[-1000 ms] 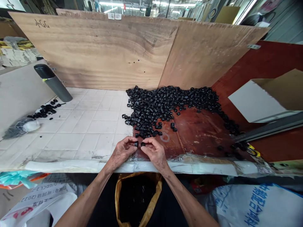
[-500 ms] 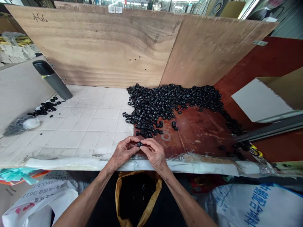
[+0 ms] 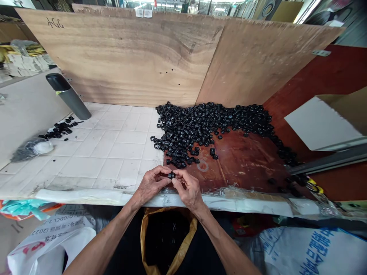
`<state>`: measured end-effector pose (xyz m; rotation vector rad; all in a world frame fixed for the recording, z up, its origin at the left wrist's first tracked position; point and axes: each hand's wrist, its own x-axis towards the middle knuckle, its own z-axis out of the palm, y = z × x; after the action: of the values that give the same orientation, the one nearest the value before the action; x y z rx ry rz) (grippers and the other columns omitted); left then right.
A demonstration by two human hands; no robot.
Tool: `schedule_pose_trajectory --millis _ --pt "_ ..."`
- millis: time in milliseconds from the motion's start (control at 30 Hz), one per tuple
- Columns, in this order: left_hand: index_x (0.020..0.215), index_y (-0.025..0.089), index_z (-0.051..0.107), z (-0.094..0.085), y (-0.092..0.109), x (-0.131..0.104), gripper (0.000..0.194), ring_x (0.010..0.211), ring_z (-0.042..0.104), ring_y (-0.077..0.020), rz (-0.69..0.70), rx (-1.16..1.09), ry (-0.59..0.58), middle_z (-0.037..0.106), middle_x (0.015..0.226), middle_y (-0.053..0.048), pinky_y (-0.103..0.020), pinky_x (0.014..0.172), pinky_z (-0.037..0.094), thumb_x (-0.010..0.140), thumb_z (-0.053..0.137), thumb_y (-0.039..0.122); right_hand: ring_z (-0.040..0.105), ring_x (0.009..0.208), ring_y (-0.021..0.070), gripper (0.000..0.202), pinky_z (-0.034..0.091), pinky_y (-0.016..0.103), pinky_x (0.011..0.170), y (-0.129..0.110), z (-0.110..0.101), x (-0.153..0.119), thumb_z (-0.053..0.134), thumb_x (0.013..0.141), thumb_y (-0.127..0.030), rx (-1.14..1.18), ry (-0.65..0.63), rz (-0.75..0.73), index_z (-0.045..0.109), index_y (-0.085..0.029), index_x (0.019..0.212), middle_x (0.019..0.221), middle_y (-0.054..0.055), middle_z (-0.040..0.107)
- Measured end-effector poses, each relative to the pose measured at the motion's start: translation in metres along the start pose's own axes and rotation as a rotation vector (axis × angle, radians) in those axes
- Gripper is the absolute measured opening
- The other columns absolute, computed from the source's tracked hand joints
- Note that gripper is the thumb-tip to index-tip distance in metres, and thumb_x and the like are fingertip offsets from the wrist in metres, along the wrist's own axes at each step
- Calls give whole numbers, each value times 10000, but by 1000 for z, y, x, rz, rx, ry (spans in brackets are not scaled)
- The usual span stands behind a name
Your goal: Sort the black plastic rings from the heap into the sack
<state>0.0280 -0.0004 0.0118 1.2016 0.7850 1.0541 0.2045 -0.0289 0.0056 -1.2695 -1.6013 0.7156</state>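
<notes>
Between my fingertips is a small black ring-shaped part [image 3: 171, 175], held just above the front edge of the worktop. My left hand [image 3: 151, 184] pinches it from the left, thumb and forefinger closed on it. From the other side my right hand [image 3: 187, 188] grips the same part with thumb and forefinger. Just beyond the hands lies a heap of similar black parts [image 3: 189, 126], spread along the back and over to the right. Below the table edge, an open yellow-rimmed bag [image 3: 145, 236] shows dark contents that I cannot make out clearly.
A grey bottle with a black cap [image 3: 69, 96] leans at the left, near a plastic bag of black pieces [image 3: 27, 150]. Wooden boards [image 3: 129, 57] wall off the back. At the right are a white box [image 3: 327, 122], a metal bar [image 3: 329, 158] and yellow-handled scissors [image 3: 314, 186].
The view has shifted slightly, so everything sits a little further right. Both hands stay together at the black part, whose grooved side now shows more between the fingertips.
</notes>
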Motion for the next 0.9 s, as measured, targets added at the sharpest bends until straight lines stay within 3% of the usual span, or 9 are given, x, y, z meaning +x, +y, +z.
schedule_pose_trajectory --millis 100,167,267,400,500,567,667,800,900 --pt "968 158 694 -2 -2 0 264 910 666 -166 -6 7 -21 664 1066 -61 -289 818 584 786 826 295 545 520 131 369 450 246 583 0 0 1 528 997 -398 -102 2 9 653 -195 714 578 -1 603" --pt "976 159 701 -3 -3 0 260 927 658 -168 8 16 -13 662 1075 -65 -279 811 577 787 823 289 503 505 123 454 425 247 580 -1 1 2 490 1014 -417 -137 28 -6 606 -198 634 536 -11 550" --pt "973 162 704 -2 -2 -1 233 965 652 -172 35 29 18 666 1064 -62 -279 847 565 797 814 269 501 520 117 325 414 233 564 -6 -1 2 534 982 -417 -79 38 -22 676 -179 812 589 -25 561" --pt "968 165 708 -2 0 -2 238 939 654 -169 26 35 48 666 1061 -58 -278 828 565 783 822 262 473 495 112 355 382 232 515 -11 -5 2 572 957 -406 -39 18 1 629 -186 684 535 -36 509" --pt "961 163 710 -1 1 -2 234 969 655 -179 30 41 51 670 1055 -63 -287 858 556 781 826 258 575 586 128 213 463 234 569 -10 -5 1 630 910 -377 26 34 -5 696 -174 928 749 15 666" --pt "952 162 707 -1 1 -1 230 972 658 -182 37 23 31 671 1046 -64 -299 880 554 784 827 265 616 615 141 223 499 241 595 -7 -4 0 638 901 -357 46 18 -3 701 -178 1018 793 27 701" --pt "945 159 700 -1 2 -1 235 957 664 -179 52 16 3 674 1034 -64 -306 888 555 788 825 282 602 562 139 192 495 240 566 -4 -1 -1 635 910 -368 38 33 50 689 -183 907 687 9 672" --pt "965 158 681 1 1 -8 211 934 681 -188 80 97 -17 683 1020 -70 -313 857 574 817 789 263 591 541 136 200 487 246 564 -10 2 -8 621 909 -373 82 39 79 667 -183 951 677 -1 647" --pt "985 176 674 4 -2 -23 118 980 694 -194 189 293 2 701 1038 -70 -327 904 569 874 712 181 534 480 120 227 448 235 537 -25 7 -19 622 918 -414 217 35 240 636 -190 882 553 -42 568"
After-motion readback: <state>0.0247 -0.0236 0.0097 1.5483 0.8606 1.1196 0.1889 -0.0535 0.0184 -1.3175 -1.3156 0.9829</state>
